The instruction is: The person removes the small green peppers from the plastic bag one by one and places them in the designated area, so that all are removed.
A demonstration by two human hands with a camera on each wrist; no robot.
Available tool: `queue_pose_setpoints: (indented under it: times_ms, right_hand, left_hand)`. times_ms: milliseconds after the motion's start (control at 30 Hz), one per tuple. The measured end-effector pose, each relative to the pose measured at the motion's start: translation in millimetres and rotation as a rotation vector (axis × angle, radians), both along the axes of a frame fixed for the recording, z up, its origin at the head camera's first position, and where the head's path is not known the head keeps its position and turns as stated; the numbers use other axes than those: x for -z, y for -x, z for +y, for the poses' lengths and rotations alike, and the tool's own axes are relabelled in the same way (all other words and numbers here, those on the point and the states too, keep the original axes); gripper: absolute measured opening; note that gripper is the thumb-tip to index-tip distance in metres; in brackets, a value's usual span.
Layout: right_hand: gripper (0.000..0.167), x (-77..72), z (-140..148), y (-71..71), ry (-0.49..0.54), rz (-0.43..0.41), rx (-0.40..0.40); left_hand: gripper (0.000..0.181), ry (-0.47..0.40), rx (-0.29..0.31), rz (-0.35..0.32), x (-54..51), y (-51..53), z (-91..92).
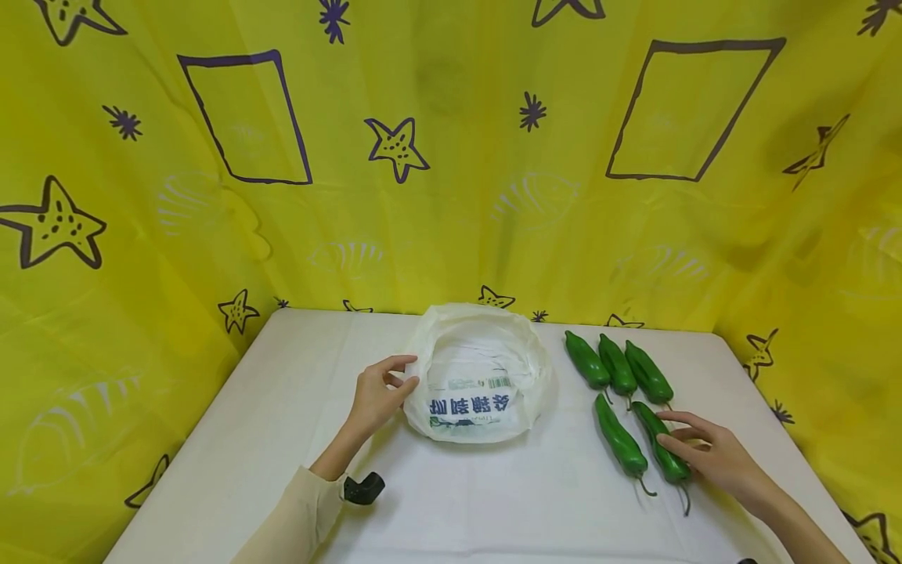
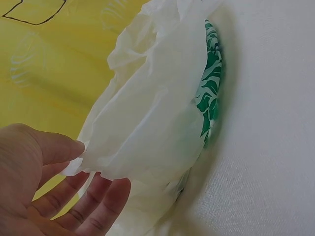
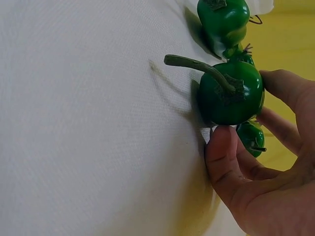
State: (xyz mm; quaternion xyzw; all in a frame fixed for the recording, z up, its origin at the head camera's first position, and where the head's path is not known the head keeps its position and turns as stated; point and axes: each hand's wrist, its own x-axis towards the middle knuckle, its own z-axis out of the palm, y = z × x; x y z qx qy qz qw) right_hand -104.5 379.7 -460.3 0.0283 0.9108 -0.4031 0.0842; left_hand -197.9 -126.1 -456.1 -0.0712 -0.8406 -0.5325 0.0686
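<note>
A white plastic bag (image 1: 539, 384) with blue and green print lies on the table, its mouth spread wide in a ring. My left hand (image 1: 375, 398) pinches the bag's left edge between thumb and fingers; the left wrist view shows the thin bag wall (image 2: 142, 113) there. On the right, my right hand (image 1: 722, 462) holds a green pepper (image 1: 657, 440) that lies on the table, thumb and fingers to either side of it. In the right wrist view its curved stem (image 3: 197, 64) points away from the palm. Another green pepper (image 1: 620, 437) lies just left of it.
Three more green peppers lie in a row behind, the leftmost pepper (image 1: 586, 360) nearest the bag. A white cloth covers the table (image 1: 493, 501). A yellow curtain (image 1: 458, 227) with drawn stars encloses the back and both sides.
</note>
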Motion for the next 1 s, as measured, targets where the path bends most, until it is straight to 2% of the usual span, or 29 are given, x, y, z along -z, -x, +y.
queue_pose_setpoints:
  times_ms: [167,333,400,633,1000]
  right_hand:
    - [0.062,-0.8,1,0.5,0.045,-0.027,-0.007]
    - [0.063,-2.8,3,1.3,0.097,-0.058,-0.032]
    - [0.065,-4.0,3,1.8,0.109,-0.063,-0.043]
    - [0.069,-10.9,5,3.6,0.086,-0.065,-0.079]
    - [0.072,-37.7,13,3.5,0.005,-0.037,-0.158]
  left_hand:
    - [0.035,0.044,0.006,0.024,-2.9,2.0,-3.4]
    - [0.036,0.113,0.026,0.108,-7.2,4.7,-8.5]
    - [0.038,0.128,0.038,0.119,-8.9,5.5,-10.0]
    - [0.045,0.212,0.087,0.099,-13.0,5.8,-17.4]
    - [0.069,0.292,0.205,0.070,-24.2,3.7,-40.4]
